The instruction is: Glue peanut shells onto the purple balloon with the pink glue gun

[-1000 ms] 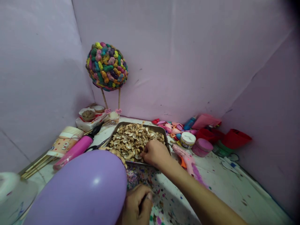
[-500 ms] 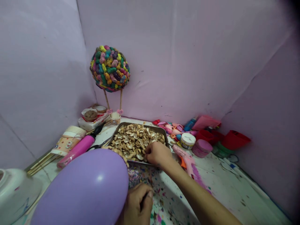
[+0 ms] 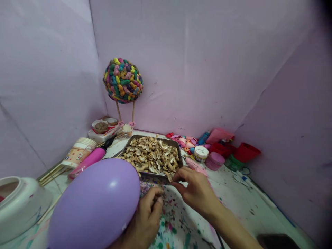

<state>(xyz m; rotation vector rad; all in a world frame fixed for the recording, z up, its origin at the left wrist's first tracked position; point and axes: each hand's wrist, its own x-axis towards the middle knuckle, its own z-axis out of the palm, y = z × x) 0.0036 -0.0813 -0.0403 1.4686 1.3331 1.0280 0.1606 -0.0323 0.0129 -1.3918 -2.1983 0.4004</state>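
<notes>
A purple balloon [image 3: 95,204] fills the lower left, with peanut shells [image 3: 135,166] showing along its far edge. My left hand [image 3: 147,214] is beside the balloon's right side, fingers curled and thumb bent in; what they hold, if anything, is hidden. My right hand [image 3: 194,188] is at the near right corner of a metal tray [image 3: 153,174], thumb and fingertips closed on a half peanut shell [image 3: 170,176]. Many more split peanut shells [image 3: 150,152] lie heaped in the tray.
Behind the tray stands a ball of coloured peanut shells [image 3: 123,81] on sticks. At left are paper cups [image 3: 79,152], a pink balloon pump [image 3: 89,160] and a white pot [image 3: 23,207]. Paint jars [image 3: 214,160], a pink glue gun [image 3: 195,166] and red cups [image 3: 246,152] stand right.
My right hand has come out of the heap toward me, over the tray's near corner, with a peanut shell in its fingers. The balloon and left hand have shifted slightly.
</notes>
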